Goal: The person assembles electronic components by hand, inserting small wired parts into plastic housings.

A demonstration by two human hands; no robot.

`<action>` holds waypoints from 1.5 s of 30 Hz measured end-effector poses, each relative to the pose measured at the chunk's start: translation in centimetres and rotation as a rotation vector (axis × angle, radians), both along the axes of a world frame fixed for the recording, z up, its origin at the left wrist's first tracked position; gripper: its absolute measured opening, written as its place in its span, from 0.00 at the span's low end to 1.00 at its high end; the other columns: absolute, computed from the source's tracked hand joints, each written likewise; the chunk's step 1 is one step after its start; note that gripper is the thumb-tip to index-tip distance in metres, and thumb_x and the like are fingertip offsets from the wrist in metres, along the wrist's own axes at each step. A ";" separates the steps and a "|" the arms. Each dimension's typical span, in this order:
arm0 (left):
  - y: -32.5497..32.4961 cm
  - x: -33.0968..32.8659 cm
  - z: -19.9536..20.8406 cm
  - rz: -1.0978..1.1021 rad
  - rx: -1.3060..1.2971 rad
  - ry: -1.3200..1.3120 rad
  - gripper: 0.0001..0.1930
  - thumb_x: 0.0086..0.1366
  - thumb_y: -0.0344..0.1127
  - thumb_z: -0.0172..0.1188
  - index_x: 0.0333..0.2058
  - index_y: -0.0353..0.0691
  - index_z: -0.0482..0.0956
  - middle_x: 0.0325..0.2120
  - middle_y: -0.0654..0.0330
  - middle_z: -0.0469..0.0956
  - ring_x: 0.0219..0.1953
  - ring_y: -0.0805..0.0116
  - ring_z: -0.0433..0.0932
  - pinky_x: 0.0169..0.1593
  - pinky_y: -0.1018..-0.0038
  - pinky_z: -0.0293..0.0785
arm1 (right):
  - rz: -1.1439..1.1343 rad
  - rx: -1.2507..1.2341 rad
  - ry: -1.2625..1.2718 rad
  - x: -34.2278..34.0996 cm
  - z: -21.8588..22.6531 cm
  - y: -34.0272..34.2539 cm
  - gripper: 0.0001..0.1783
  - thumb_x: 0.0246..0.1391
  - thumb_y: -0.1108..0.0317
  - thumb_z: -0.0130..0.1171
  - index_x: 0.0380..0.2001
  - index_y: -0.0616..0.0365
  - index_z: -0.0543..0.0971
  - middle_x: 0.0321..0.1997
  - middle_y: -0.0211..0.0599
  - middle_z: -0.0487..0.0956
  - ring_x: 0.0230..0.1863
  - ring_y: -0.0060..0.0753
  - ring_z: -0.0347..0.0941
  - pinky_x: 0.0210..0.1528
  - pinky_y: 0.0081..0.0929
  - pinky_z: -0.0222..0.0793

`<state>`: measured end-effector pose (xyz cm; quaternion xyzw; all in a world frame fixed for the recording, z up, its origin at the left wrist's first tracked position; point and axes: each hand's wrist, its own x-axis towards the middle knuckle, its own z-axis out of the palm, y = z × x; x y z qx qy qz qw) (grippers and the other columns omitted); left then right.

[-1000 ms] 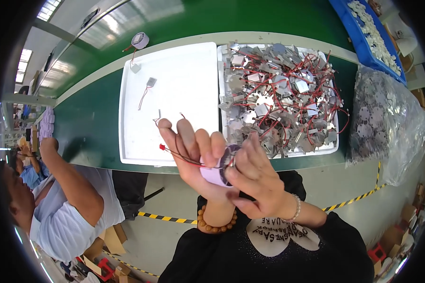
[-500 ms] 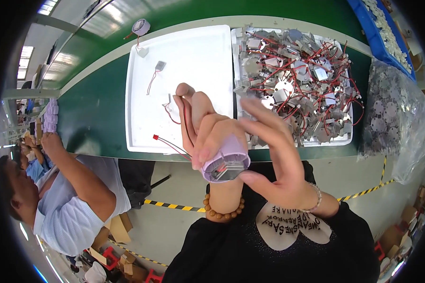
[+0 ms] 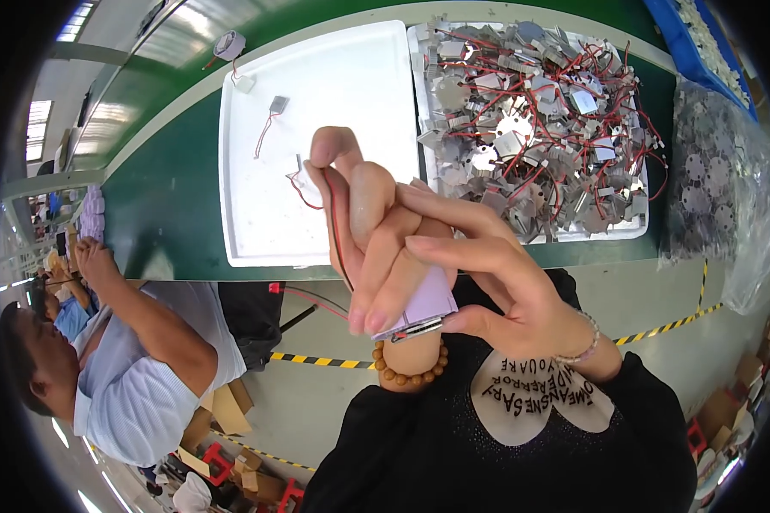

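Observation:
A lilac round plastic housing (image 3: 429,299) is in the fingers of my left hand (image 3: 375,209), above my lap at the table's near edge. Its open side is tipped toward me, and a thin strip of metal part (image 3: 423,327) shows at the rim. Red and black wires (image 3: 339,227) run along my left fingers, and a red connector (image 3: 275,288) dangles at the left. My right hand (image 3: 513,295) closes on the housing from the right, its thumb at the rim and its fingers against my left hand. Part of the housing is hidden behind the fingers.
A white foam tray (image 3: 239,201) holds a few small wired metal parts (image 3: 278,105). Beside it, another tray (image 3: 577,232) is heaped with metal plates and red wires. A clear bag (image 3: 710,188) of metal discs lies right. A lilac unit (image 3: 229,44) stands far left; a co-worker (image 3: 150,359) sits left.
The housing has turned, so its open face now shows nearly edge-on. My right hand has closed in from apart onto it. The red connector has swung lower, and the view has shifted slightly.

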<state>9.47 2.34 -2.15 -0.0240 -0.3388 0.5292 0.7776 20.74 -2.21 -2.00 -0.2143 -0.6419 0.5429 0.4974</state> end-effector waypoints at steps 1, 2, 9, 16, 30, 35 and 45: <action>-0.1 -0.1 0.1 0.035 0.008 0.014 0.12 0.66 0.37 0.30 0.40 0.34 0.58 0.09 0.57 0.63 0.08 0.68 0.70 0.15 0.80 0.72 | 0.034 -0.014 -0.022 0.2 0.2 0.1 0.29 0.48 0.65 0.56 0.53 0.61 0.60 0.60 0.52 0.53 0.62 0.45 0.48 0.59 0.38 0.47; -0.2 -0.2 0.3 0.053 -0.032 0.033 0.13 0.66 0.38 0.31 0.40 0.34 0.57 0.09 0.57 0.61 0.08 0.67 0.69 0.15 0.80 0.71 | 0.062 -0.030 -0.049 0.4 0.3 0.2 0.31 0.48 0.65 0.57 0.54 0.62 0.60 0.60 0.53 0.53 0.62 0.45 0.49 0.59 0.38 0.48; -0.3 0.2 0.3 0.188 0.015 0.113 0.13 0.67 0.35 0.29 0.41 0.30 0.57 0.12 0.57 0.60 0.09 0.66 0.68 0.14 0.75 0.71 | -0.055 0.061 -0.255 0.6 1.4 0.3 0.39 0.35 0.65 0.67 0.53 0.60 0.62 0.59 0.52 0.55 0.59 0.46 0.54 0.57 0.38 0.51; -0.1 0.5 0.8 0.389 -0.003 0.197 0.15 0.68 0.38 0.28 0.42 0.32 0.58 0.14 0.57 0.60 0.07 0.68 0.64 0.12 0.79 0.68 | 0.018 -0.117 0.032 -0.4 0.1 0.8 0.33 0.41 0.70 0.61 0.52 0.59 0.62 0.60 0.46 0.55 0.61 0.40 0.53 0.58 0.36 0.54; 1.9 -6.7 0.6 1.562 -0.125 1.751 0.04 0.60 0.29 0.48 0.32 0.36 0.66 0.33 0.55 0.65 0.37 0.64 0.68 0.42 0.66 0.67 | -0.269 0.061 -0.706 1.1 5.9 4.6 0.27 0.34 0.73 0.62 0.43 0.57 0.70 0.41 0.38 0.65 0.43 0.32 0.65 0.40 0.22 0.66; 2.5 -13.9 0.4 1.170 0.018 2.811 0.20 0.55 0.25 0.53 0.48 0.45 0.69 0.32 0.58 0.69 0.35 0.68 0.68 0.36 0.75 0.66 | -0.519 0.219 -0.825 5.1 6.4 15.4 0.21 0.39 0.65 0.60 0.37 0.64 0.70 0.31 0.41 0.68 0.35 0.36 0.69 0.37 0.26 0.65; 6.2 -12.9 0.6 1.145 0.346 2.719 0.06 0.53 0.26 0.56 0.31 0.37 0.77 0.29 0.58 0.75 0.29 0.64 0.73 0.33 0.75 0.69 | -0.483 0.025 -1.354 11.6 -2.0 27.4 0.31 0.40 0.62 0.60 0.48 0.61 0.63 0.46 0.52 0.67 0.49 0.49 0.63 0.51 0.32 0.60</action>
